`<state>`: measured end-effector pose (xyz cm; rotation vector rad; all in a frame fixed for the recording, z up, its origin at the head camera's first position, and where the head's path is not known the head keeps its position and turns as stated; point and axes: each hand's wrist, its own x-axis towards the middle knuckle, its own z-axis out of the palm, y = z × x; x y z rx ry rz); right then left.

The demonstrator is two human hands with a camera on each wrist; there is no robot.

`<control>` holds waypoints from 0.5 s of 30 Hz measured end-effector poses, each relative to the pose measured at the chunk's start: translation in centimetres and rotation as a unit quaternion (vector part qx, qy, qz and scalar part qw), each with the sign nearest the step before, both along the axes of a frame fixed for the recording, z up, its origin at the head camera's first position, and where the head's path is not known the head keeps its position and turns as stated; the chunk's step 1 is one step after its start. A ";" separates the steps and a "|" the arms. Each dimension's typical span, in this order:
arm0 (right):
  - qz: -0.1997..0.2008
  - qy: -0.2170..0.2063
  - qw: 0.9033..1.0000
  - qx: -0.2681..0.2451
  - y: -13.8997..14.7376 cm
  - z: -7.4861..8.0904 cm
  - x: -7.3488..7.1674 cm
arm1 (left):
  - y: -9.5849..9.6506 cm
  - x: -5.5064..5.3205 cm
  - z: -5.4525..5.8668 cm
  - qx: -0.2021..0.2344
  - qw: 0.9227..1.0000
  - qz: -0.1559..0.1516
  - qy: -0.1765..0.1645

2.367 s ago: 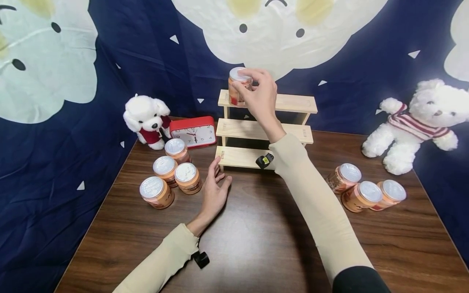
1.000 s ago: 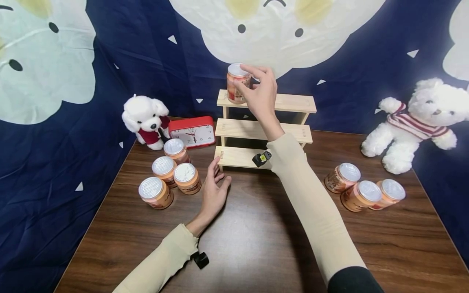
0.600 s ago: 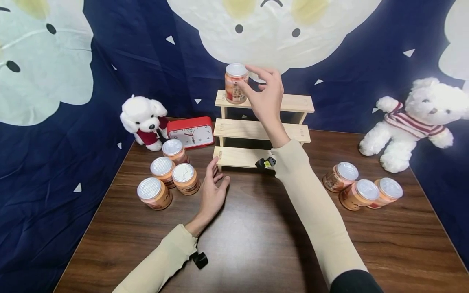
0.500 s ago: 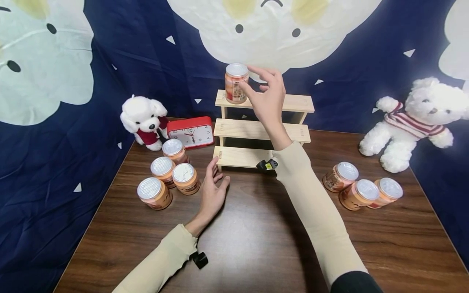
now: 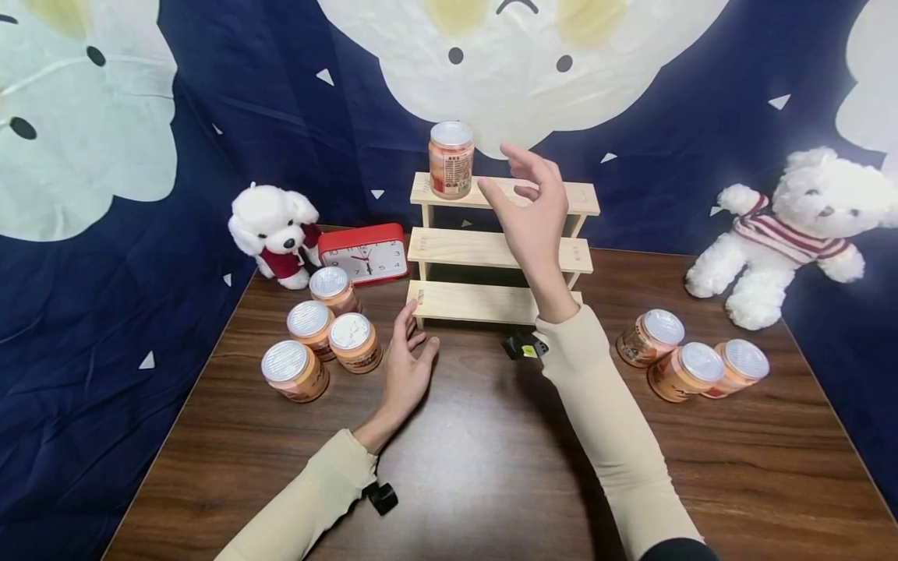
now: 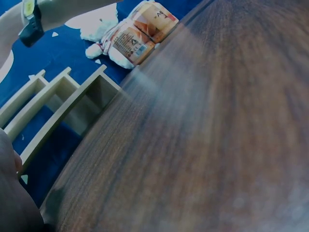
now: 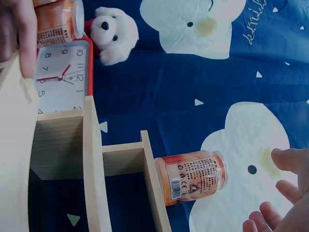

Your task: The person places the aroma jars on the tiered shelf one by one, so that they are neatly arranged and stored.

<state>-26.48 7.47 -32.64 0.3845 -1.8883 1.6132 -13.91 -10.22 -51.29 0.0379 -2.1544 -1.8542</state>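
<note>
An orange jar with a silver lid stands upright at the left end of the top step of a three-step wooden shelf. Just right of that jar is my right hand, fingers spread and apart from it. The right wrist view shows a gap between the jar and the right hand. My left hand rests by the shelf's lower left corner, its fingertips at the bottom step's edge and its fingers loosely bent around nothing. In the left wrist view only part of the left hand shows.
Several similar jars stand left of my left hand, before a red clock and a plush dog. More jars stand on the right, with a white teddy bear behind. A blue curtain hangs behind the table.
My right hand has let go of the jar on the top step and drawn back to the right and down. The jar stays there. The left hand has not moved.
</note>
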 end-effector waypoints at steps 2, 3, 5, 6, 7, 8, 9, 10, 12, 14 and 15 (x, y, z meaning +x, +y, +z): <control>0.006 0.011 1.000 0.000 0.1 -0.2 0.6 | -0.1 0.1 0.0 0.006 1.000 0.002 0.000; 0.009 0.017 1.000 0.001 0.2 -0.3 0.9 | -0.1 0.1 0.0 0.008 1.000 0.002 0.000; 0.011 0.030 0.999 0.003 0.5 -0.5 1.6 | -0.2 0.1 0.0 0.011 1.000 0.001 0.001; 0.009 0.035 0.999 0.007 0.7 -0.6 1.9 | -0.2 0.1 0.0 0.012 1.000 -0.001 0.001; 0.005 0.040 0.999 0.013 0.9 -0.7 2.2 | -0.2 0.1 -0.1 0.012 1.000 -0.002 0.002; 0.003 0.046 0.999 0.021 1.1 -0.7 2.5 | -0.2 0.1 -0.1 0.010 1.000 -0.004 0.002; 0.001 0.051 0.998 0.031 1.4 -0.8 2.7 | -0.2 0.2 -0.1 0.008 1.000 -0.005 0.001; -0.002 0.056 0.998 0.039 1.7 -0.9 3.0 | -0.1 0.1 -0.1 0.007 1.000 -0.006 0.002; -0.006 0.063 0.996 0.055 2.4 -1.1 3.5 | 0.0 0.1 -0.1 0.003 1.000 -0.004 0.003; -0.009 0.069 0.995 0.066 3.0 -1.2 3.9 | 0.0 0.1 -0.2 0.001 1.000 0.001 0.006; -0.010 0.071 0.995 0.067 3.2 -1.2 4.2 | 0.0 0.0 -0.3 0.001 1.000 0.004 0.007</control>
